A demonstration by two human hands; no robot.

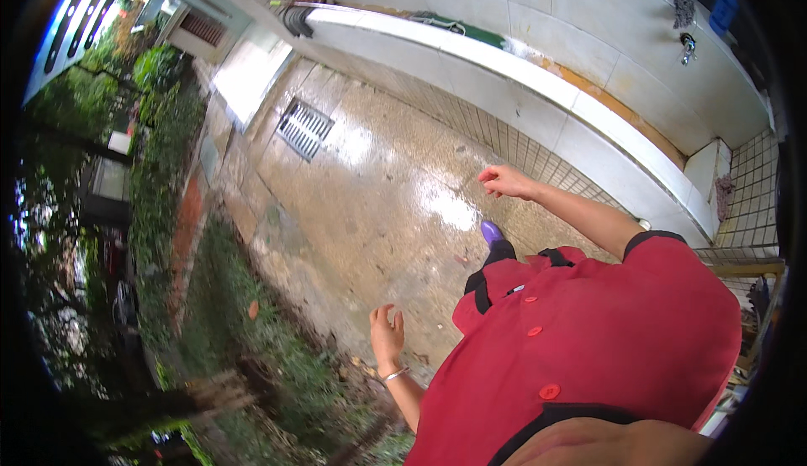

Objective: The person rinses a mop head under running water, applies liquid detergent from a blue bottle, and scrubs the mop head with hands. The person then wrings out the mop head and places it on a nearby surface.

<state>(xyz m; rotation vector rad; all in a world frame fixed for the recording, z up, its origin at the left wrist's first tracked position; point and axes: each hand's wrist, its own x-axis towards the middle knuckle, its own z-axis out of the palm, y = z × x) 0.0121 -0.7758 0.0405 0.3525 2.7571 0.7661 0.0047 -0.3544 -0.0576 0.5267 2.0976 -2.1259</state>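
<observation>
My left hand [386, 338], with a silver bangle at the wrist, hangs over the edge where the paving meets the planted strip. Its fingers are apart and it holds nothing. On the other side my right hand [504, 182] hovers over the wet paving [353, 214], near the tiled front of a long wash trough [567, 132]. Its fingers are loosely curled, a little apart, with nothing in them. One purple shoe or boot [491, 233] shows on the ground below my red buttoned top [605, 327].
A metal drain grate [305, 127] is set in the paving ahead. Taps, one a chrome tap [688, 49], line the trough wall. A grey cloth [679, 3] hangs nearby. A pole [340, 8] lies along the trough's far rim. Grass [277, 321] and a hedge [151, 214] border the left.
</observation>
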